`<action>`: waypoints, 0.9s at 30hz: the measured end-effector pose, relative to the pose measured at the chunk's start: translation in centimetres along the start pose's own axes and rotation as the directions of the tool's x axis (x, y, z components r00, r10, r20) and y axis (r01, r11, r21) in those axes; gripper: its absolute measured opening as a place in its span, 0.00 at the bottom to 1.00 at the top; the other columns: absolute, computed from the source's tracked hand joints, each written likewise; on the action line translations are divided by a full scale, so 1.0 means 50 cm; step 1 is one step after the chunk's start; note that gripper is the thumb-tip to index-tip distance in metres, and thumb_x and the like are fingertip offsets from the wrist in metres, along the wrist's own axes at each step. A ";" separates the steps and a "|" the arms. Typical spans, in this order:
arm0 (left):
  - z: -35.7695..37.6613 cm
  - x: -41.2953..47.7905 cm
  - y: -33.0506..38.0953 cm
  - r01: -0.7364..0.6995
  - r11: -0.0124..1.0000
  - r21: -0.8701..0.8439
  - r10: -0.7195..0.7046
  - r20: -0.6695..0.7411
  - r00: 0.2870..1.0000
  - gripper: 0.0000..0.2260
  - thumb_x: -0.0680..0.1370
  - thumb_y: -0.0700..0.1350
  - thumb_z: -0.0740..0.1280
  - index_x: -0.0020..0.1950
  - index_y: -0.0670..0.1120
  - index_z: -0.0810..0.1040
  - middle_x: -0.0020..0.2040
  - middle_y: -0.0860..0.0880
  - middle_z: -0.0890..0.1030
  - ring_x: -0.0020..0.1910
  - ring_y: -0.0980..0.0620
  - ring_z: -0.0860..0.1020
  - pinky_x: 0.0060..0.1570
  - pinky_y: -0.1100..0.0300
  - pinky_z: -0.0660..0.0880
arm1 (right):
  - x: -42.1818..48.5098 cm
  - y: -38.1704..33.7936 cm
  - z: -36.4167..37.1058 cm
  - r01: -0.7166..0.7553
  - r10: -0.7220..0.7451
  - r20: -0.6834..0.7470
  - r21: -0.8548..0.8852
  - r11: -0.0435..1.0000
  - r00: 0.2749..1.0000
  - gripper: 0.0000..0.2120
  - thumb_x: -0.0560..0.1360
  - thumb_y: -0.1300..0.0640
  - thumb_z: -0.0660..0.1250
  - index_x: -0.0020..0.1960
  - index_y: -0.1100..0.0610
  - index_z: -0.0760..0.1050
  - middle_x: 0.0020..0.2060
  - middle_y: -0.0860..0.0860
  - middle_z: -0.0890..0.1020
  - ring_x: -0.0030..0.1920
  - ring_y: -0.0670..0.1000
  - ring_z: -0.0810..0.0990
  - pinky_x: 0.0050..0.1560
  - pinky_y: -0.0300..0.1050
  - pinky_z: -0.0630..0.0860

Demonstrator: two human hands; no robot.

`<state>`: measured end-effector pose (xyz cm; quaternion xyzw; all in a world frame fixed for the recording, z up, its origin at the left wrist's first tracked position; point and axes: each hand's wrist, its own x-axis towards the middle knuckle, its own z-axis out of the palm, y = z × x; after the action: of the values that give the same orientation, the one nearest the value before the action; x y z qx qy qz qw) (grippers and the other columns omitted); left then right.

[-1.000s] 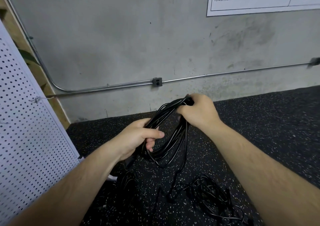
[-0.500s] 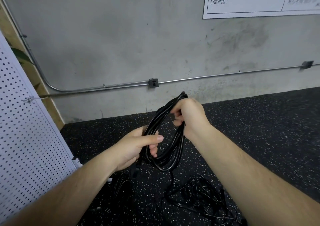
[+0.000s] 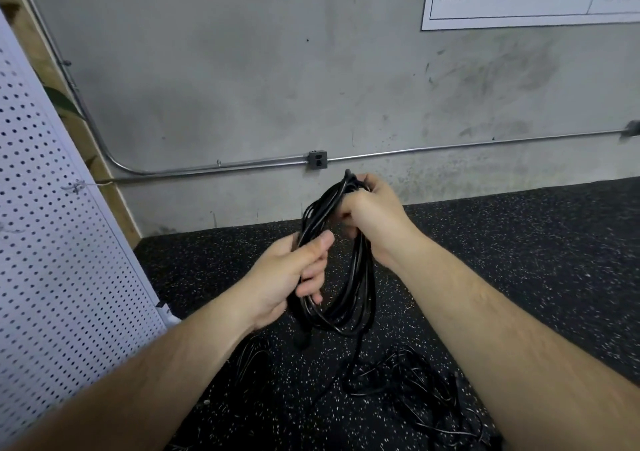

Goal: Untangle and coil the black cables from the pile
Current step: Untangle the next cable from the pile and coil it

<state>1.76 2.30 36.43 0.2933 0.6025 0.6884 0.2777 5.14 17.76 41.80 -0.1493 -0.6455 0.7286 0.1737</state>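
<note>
A coil of black cable [image 3: 360, 288] hangs in the air between my two hands, in several loops. My left hand [image 3: 291, 277] grips the coil's left side, thumb laid across the strands. My right hand [image 3: 372, 215] grips the top of the coil, fingers curled round the bundle. One strand runs down from the coil to a tangled pile of black cables [image 3: 415, 391] on the floor below my right forearm. A black plug [image 3: 302, 341] dangles under my left hand.
The floor [image 3: 536, 260] is black speckled rubber. A grey concrete wall [image 3: 242, 87] with a metal conduit [image 3: 221, 168] and an outlet box [image 3: 318, 159] stands ahead. A white perforated panel [image 3: 52, 242] leans at the left. More black cable [image 3: 249, 353] lies below my left wrist.
My right hand has drawn closer to my left hand, and the coil's loops hang tighter and shorter. The camera has tilted slightly, lowering the wall conduit in view.
</note>
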 end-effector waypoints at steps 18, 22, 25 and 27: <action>-0.052 0.006 0.086 -0.199 0.938 -0.284 0.124 -0.260 0.958 0.15 0.83 0.56 0.58 0.46 0.46 0.71 0.31 0.53 0.63 0.25 0.55 0.60 0.31 0.60 0.64 | -0.020 0.098 0.015 0.047 0.013 0.351 -0.162 0.986 0.936 0.22 0.78 0.36 0.66 0.63 0.50 0.76 0.51 0.47 0.86 0.54 0.50 0.85 0.66 0.56 0.77; -0.084 0.005 0.100 -0.282 0.916 -0.285 0.171 -0.357 0.918 0.15 0.84 0.55 0.57 0.45 0.46 0.71 0.30 0.54 0.64 0.24 0.55 0.60 0.29 0.61 0.65 | -0.045 0.139 -0.002 0.070 0.207 0.532 -0.454 0.888 0.821 0.27 0.77 0.31 0.57 0.62 0.49 0.77 0.55 0.45 0.86 0.61 0.47 0.82 0.72 0.54 0.68; -0.107 0.004 0.109 -0.328 0.902 -0.283 0.191 -0.420 0.887 0.15 0.84 0.56 0.57 0.44 0.47 0.71 0.29 0.54 0.65 0.24 0.56 0.60 0.28 0.61 0.66 | -0.060 0.172 -0.014 0.101 0.347 0.573 -0.608 0.787 0.743 0.18 0.82 0.37 0.58 0.62 0.46 0.78 0.56 0.38 0.84 0.63 0.39 0.78 0.70 0.48 0.66; -0.123 0.003 0.115 -0.365 0.886 -0.286 0.210 -0.455 0.866 0.15 0.84 0.57 0.58 0.43 0.48 0.70 0.29 0.55 0.65 0.24 0.55 0.60 0.28 0.61 0.66 | -0.065 0.194 -0.021 0.113 0.431 0.544 -0.705 0.700 0.720 0.14 0.84 0.41 0.58 0.63 0.46 0.76 0.56 0.40 0.84 0.58 0.38 0.79 0.64 0.44 0.70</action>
<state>-3.03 -2.36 41.52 0.1733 0.4581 0.8675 0.0864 7.92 16.19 32.01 0.0114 -0.8699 0.4459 -0.2107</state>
